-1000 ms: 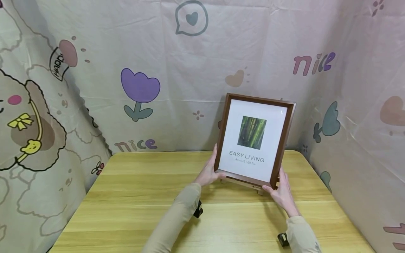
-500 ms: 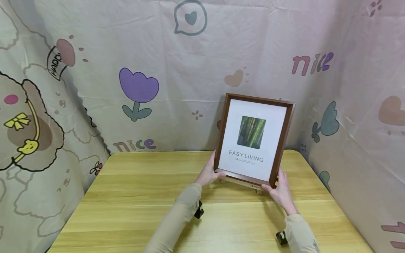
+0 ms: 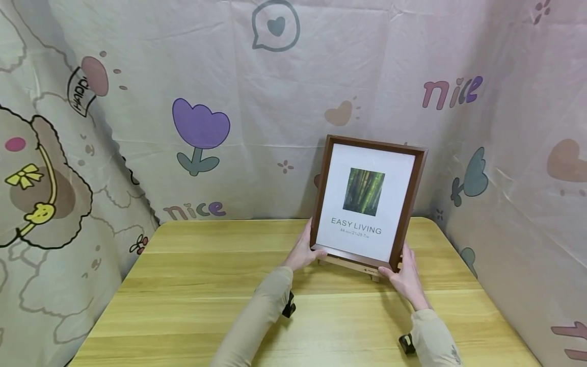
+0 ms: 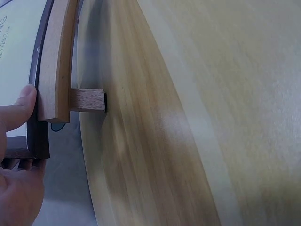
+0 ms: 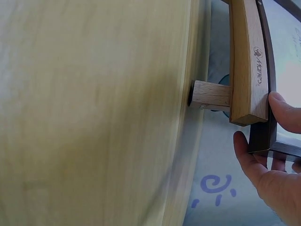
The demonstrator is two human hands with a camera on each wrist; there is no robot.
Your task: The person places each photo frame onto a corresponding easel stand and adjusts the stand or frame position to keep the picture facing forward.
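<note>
A brown picture frame [image 3: 364, 201] with a white insert and a bamboo photo leans back on a small wooden easel [image 3: 350, 265]. Its lower left corner is held by my left hand [image 3: 301, 252], thumb on the front and the other fingers round the side and back. At the lower right corner, my right hand [image 3: 407, 279] grips the frame in the same way. In the left wrist view, the easel's ledge [image 4: 52, 66] lies along the frame's bottom edge, with a short foot on the table. The right wrist view shows lettering on the ledge [image 5: 249, 66]. The easel's back is hidden.
The light wooden table [image 3: 192, 285] extends to the left and in front of the easel. Close behind and to the right hangs a patterned cloth [image 3: 275, 102]. A dark wrist device [image 3: 289, 305] sits on the left sleeve, another [image 3: 406, 344] on the right.
Both hands keep their hold on the frame's lower corners, and the frame stays on the easel. The head view has shifted very slightly.
</note>
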